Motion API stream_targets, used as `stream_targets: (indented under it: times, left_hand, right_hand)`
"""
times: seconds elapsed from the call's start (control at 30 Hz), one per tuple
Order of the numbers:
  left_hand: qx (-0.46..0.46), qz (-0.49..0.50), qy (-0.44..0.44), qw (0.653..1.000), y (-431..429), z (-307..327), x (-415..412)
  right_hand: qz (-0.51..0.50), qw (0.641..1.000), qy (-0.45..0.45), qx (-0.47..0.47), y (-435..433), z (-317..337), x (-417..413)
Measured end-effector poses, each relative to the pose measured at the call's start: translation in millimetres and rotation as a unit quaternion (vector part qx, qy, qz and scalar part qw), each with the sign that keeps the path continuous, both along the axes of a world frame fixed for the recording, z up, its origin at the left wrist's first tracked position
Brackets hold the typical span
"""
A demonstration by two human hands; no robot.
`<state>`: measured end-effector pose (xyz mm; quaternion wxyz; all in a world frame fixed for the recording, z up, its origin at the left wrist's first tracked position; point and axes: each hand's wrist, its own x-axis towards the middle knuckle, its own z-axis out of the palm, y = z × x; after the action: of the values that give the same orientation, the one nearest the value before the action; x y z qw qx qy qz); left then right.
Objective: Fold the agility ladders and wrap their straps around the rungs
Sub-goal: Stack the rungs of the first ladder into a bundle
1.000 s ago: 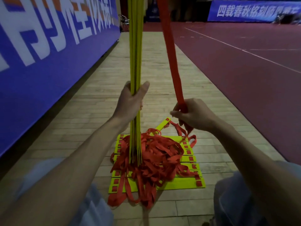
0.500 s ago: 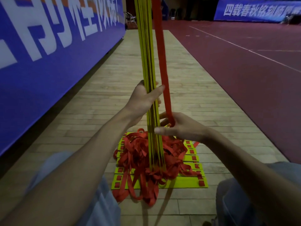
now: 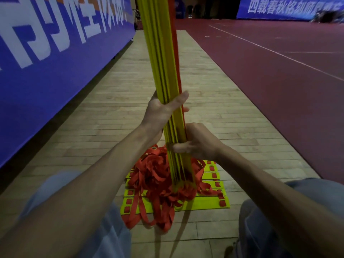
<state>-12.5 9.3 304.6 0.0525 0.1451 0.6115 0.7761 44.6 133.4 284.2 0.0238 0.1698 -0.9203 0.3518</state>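
Observation:
A bundle of yellow ladder rungs point(image 3: 160, 53) stands upright in front of me. My left hand point(image 3: 160, 110) grips it at mid-height, thumb across the front. An orange strap point(image 3: 176, 53) runs up along the bundle's right side. Just below, my right hand point(image 3: 197, 142) curls round the bundle and presses the strap against it. A tangled heap of orange straps point(image 3: 158, 183) lies at the bundle's foot on top of a second ladder of flat yellow rungs point(image 3: 204, 203) stacked on the floor.
I am over a strip of wooden floor point(image 3: 111, 112). A blue banner wall point(image 3: 46, 62) runs along the left. A dark red court surface point(image 3: 270, 81) with white lines lies to the right. My knees point(image 3: 279, 211) frame the pile.
My right hand brought the orange strap left from free air up against the rung bundle and now clasps both. The bundle and my left hand shifted slightly right in view.

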Motion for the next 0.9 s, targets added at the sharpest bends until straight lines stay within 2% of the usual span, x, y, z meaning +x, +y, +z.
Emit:
stream_targets:
  times: [0.13, 0.23, 0.33, 0.47, 0.53, 0.73, 0.9]
  left_hand:
    - [-0.006, 0.043, -0.004, 0.999, -1.6, -2.4, 2.1]
    - [0.012, 0.066, -0.025, 0.997, -7.5, 5.7, -5.1]
    - [0.048, 0.073, -0.043, 0.995, -15.3, 12.6, -16.9]
    - [0.141, 0.041, -0.078, 0.986, -29.7, 17.6, -25.2]
    - [0.158, 0.022, -0.087, 0.983, -31.4, 12.6, -23.2]
    - [0.086, 0.038, -0.105, 0.990, -19.0, -12.7, -4.1]
    - [0.065, 0.004, -0.163, 0.984, -21.4, -3.5, -14.7]
  right_hand:
    - [-0.009, 1.000, 0.008, -0.008, 2.5, 4.2, 0.8]
    - [-0.009, 0.996, -0.092, 0.018, 5.2, 2.0, 3.1]
    - [0.081, 0.984, -0.160, 0.010, -1.9, -10.7, 9.3]
    - [0.050, 0.994, -0.094, -0.028, -13.8, -19.7, 13.5]
    - [0.028, 0.997, -0.060, -0.038, -15.4, -17.2, 14.4]
    - [-0.038, 0.996, -0.031, -0.074, -15.1, -5.6, 10.0]
    - [-0.024, 0.979, -0.122, -0.164, -11.3, 12.9, 17.0]
